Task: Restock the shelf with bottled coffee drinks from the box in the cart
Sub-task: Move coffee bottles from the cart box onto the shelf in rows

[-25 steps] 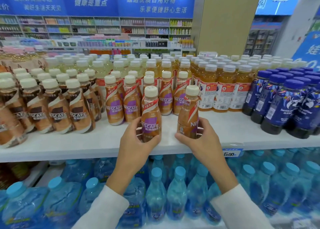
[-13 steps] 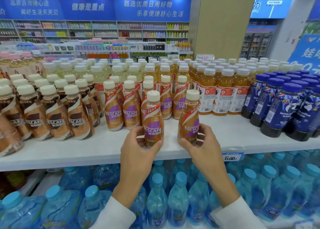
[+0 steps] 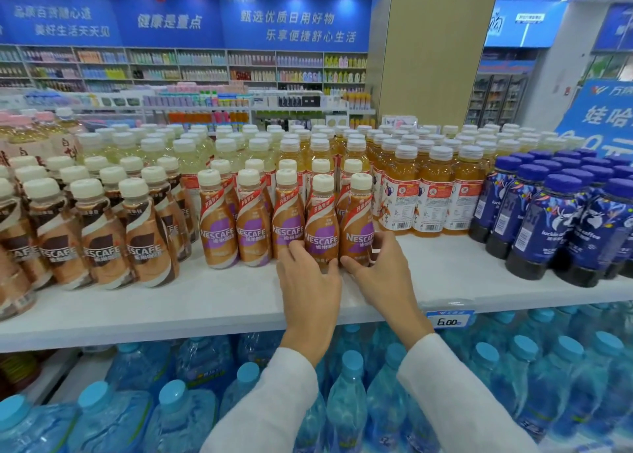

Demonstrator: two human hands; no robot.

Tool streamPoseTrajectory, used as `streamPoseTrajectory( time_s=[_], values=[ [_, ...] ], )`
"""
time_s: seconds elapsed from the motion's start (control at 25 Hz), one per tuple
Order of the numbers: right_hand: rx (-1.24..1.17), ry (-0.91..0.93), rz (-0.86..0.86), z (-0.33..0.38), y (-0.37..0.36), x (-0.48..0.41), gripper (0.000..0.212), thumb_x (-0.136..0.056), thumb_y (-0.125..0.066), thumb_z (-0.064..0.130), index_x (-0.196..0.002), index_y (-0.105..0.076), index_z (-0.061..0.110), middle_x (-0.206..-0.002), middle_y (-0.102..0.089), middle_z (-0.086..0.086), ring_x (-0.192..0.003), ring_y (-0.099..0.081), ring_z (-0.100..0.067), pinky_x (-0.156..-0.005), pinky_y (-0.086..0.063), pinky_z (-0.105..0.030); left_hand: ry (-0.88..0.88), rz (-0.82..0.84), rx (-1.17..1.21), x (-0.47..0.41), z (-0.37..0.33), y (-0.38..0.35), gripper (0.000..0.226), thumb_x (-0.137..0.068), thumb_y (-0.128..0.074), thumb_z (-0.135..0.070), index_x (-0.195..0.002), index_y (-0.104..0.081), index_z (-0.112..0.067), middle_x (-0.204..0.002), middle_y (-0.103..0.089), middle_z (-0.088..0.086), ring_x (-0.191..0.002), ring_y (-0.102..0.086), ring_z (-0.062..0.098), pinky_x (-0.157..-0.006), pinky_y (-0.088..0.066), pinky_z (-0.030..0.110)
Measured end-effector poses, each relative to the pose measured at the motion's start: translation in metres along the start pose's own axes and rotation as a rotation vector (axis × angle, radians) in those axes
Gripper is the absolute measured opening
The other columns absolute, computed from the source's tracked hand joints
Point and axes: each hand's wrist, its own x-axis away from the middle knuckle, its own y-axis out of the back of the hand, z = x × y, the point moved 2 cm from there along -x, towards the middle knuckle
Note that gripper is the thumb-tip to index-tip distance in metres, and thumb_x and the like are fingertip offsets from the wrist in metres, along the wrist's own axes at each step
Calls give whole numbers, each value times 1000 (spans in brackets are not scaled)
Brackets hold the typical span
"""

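left nescafe bottle [image 3: 321, 223] and right nescafe bottle [image 3: 356, 220] upright, caps up, on white shelf [image 3: 205, 302], now pushed back beside purple-label row [image 3: 219, 226]. left hand [image 3: 308, 281] and right hand [image 3: 383, 274] each grasp one.

Nescafé coffee bottles [image 3: 219, 226] line the front of a white shelf [image 3: 171, 298], ctr frame.

Five tan btls w/ purple labels, red diagonal bands & cream caps stand upright in a row, side by side, labels facing fwd. The two at the row's right end, the fourth bottle [image 3: 321, 220] & fifth bottle [image 3: 358, 220], sit slightly fwd of the other three. Each is gripped low: left hand [image 3: 308, 281] round the fourth, right hand [image 3: 383, 274] round the fifth, bases hidden. More of the same stand behind.
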Motion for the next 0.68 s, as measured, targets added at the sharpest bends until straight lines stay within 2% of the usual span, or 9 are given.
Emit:
streamPoseTrajectory(
  time_s=[0.16,0.32,0.48,0.68],
  values=[
    [8,21,10,0,-3,-10,57,-79,-83,35,-115,-40,33,-123,-57,2,-108,-60,-15,-88,-53,-30,-12,3,-52,-8,-4,-9,55,-91,-72,-26,-133,-40,-11,-134,-47,10,-120,-54,25,-96,-50,31],
    [10,22,15,-4,-3,-16,58,-79,-83,35,-114,-38,34,-122,-57,3,-109,-59,-15,-88,-51,-28,-39,3,-88,-9,-6,-9,48,-93,-69,-27,-129,-41,-11,-133,-46,9,-118,-55,23,-92,-49,27],
    [11,26,23,-6,-5,-21,59,-80,-83,35,-121,-41,27,-123,-55,3,-107,-57,-13,-84,-49,-24,-41,5,-85,-10,-5,-12,45,-95,-67,-27,-127,-41,-11,-131,-47,10,-116,-56,24,-90,-51,30],
    [3,42,17,-7,-7,-27,61,-76,-85,37,-118,-41,29,-123,-56,2,-107,-58,-14,-82,-49,-25,-20,1,-114,-13,-6,-17,49,-94,-67,-28,-128,-38,-9,-132,-49,13,-119,-55,26,-95,-54,34]
  ],
)
